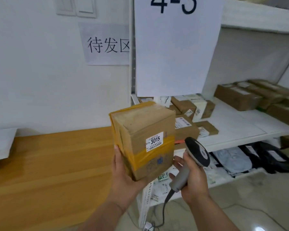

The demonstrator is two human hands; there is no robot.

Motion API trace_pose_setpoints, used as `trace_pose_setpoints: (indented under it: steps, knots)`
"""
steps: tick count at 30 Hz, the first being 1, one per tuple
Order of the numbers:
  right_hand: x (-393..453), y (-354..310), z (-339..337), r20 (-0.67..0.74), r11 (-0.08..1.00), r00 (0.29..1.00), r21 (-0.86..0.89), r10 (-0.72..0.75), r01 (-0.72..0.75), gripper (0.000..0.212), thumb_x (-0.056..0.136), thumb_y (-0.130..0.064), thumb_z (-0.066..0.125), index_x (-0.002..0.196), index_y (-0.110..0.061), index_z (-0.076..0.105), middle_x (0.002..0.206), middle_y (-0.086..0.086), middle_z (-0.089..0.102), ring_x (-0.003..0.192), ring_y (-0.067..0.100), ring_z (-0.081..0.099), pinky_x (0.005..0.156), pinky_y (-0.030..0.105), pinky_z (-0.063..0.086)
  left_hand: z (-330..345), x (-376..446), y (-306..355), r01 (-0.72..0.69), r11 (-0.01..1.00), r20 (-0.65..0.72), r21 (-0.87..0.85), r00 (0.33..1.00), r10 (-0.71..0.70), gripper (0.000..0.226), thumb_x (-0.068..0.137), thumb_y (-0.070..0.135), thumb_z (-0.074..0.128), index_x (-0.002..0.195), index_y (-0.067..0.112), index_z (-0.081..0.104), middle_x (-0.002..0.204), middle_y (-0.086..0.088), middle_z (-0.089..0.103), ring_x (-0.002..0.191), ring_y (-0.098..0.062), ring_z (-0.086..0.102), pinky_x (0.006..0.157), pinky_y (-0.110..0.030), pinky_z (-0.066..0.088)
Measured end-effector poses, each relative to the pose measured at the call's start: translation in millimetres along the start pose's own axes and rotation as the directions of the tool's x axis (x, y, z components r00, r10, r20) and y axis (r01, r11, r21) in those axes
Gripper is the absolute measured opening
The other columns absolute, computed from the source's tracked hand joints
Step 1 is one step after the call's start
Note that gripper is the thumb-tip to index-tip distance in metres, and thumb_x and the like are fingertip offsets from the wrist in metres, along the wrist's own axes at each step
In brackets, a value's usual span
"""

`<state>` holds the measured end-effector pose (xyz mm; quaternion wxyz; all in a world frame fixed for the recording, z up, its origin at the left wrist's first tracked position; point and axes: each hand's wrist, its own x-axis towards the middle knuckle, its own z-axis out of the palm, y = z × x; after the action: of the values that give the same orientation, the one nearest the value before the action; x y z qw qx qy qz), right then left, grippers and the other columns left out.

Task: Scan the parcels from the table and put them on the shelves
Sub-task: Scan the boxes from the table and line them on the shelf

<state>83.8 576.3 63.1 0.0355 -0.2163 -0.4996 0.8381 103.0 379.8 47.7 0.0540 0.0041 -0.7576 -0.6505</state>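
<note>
Our left hand point(123, 174) cradles the cardboard parcel point(143, 139) label-up; right hand point(190, 177) grips the barcode scanner point(196, 151), probably ready to scan.

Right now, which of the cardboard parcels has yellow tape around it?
The box held up in the left hand, labelled 3015. It is banded in yellow tape; the brown boxes on the white shelf show none.

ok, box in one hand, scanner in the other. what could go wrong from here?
1. The left hand grips the cardboard box only at its lower corner, so the tall box might tip out.
2. The scanner in the right hand points away from the 3015 label, so a scan may miss.
3. The scanner's cable hangs near the lower shelf and might snag.
</note>
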Motion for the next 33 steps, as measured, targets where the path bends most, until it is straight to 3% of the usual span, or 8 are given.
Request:
trace_pose_setpoints:
  steps: [4,7,9,14,17,22,27,33]
  knots:
    - [10.1,-11.6,-22.4,0.017,0.999,1.0,-0.024,-0.024,0.024,0.03,0.091,-0.029,0.068,0.118,-0.014,0.068,0.11,0.01,0.075,0.108,0.027,0.068,0.097,0.061,0.049,29.6,-11.8,-11.6,-0.026,0.984,-0.139,0.179,0.989,0.051,0.136,0.043,0.064,0.083,0.132,0.075,-0.02,0.148,0.034,0.003,0.133,-0.013,0.036,0.102,-0.048,0.049]
    - [15.9,-11.1,-31.1,0.05,1.0,0.999,0.018,-0.001,0.0,0.031,0.095,-0.03,0.063,0.123,-0.019,0.067,0.116,0.006,0.074,0.109,0.028,0.068,0.086,0.054,0.055,49.8,-18.0,-24.2,-0.183,0.905,-0.09,0.385,0.968,0.234,0.133,0.051,0.067,0.075,0.148,0.056,-0.014,0.155,0.016,0.006,0.143,-0.027,0.027,0.104,-0.055,0.045]
    - [20.0,-12.1,-41.4,0.046,0.998,0.999,0.063,0.018,-0.021,0.03,0.096,-0.032,0.059,0.122,-0.019,0.068,0.115,0.005,0.075,0.109,0.028,0.068,0.082,0.049,0.054,60.2,-14.0,-20.6,-0.203,0.878,-0.032,0.433,0.97,0.24,0.131,0.051,0.071,0.07,0.148,0.056,-0.017,0.156,0.008,0.008,0.143,-0.028,0.026,0.106,-0.046,0.043]
    - [36.9,-24.0,-65.8,-0.015,0.994,1.0,0.105,-0.008,0.009,0.037,0.087,-0.039,0.067,0.12,-0.024,0.07,0.117,0.005,0.074,0.115,0.032,0.065,0.101,0.057,0.048,80.3,10.8,-3.8,-0.217,0.906,0.115,0.364,0.975,0.188,0.13,0.049,0.075,0.07,0.132,0.069,-0.03,0.149,0.028,0.0,0.144,-0.013,0.024,0.109,-0.022,0.031]
    - [45.2,-30.7,-67.4,-0.062,0.99,0.997,0.127,-0.051,0.058,0.03,0.088,-0.033,0.068,0.118,-0.027,0.07,0.113,0.005,0.075,0.11,0.032,0.067,0.1,0.058,0.049,90.5,27.2,-1.1,-0.195,0.928,0.147,0.317,0.977,0.155,0.131,0.058,0.064,0.082,0.131,0.069,-0.027,0.151,0.031,-0.002,0.145,-0.011,0.021,0.114,-0.028,0.032]
    - [57.9,-32.5,-68.7,-0.158,0.978,0.984,0.178,-0.083,0.111,0.052,0.072,-0.038,0.074,0.122,-0.027,0.068,0.117,0.005,0.074,0.112,0.032,0.066,0.101,0.06,0.048,101.3,54.8,-3.3,-0.249,0.906,0.235,0.342,0.956,0.174,0.133,0.064,0.057,0.084,0.14,0.059,-0.024,0.156,0.029,-0.01,0.15,-0.007,0.006,0.118,-0.028,0.02]
    - [79.4,-44.8,-80.1,-0.22,0.958,0.968,0.23,-0.123,0.174,0.027,0.093,-0.025,0.064,0.119,-0.024,0.07,0.113,0.004,0.075,0.112,0.03,0.066,0.102,0.057,0.048,123.7,82.2,-0.9,-0.367,0.863,0.333,0.346,0.908,0.253,0.132,0.066,0.061,0.08,0.142,0.058,-0.028,0.156,0.026,-0.015,0.141,0.004,-0.003,0.118,-0.029,0.016]
    - [119.4,-70.3,-104.6,-0.241,0.945,0.957,0.24,-0.161,0.22,0.028,0.095,-0.025,0.062,0.122,-0.024,0.068,0.116,0.003,0.074,0.115,0.029,0.065,0.102,0.056,0.048,170.5,109.7,7.8,-0.391,0.847,0.323,0.361,0.904,0.28,0.129,0.065,0.067,0.077,0.139,0.061,-0.028,0.159,0.023,-0.015,0.139,0.007,-0.006,0.117,-0.036,0.026]
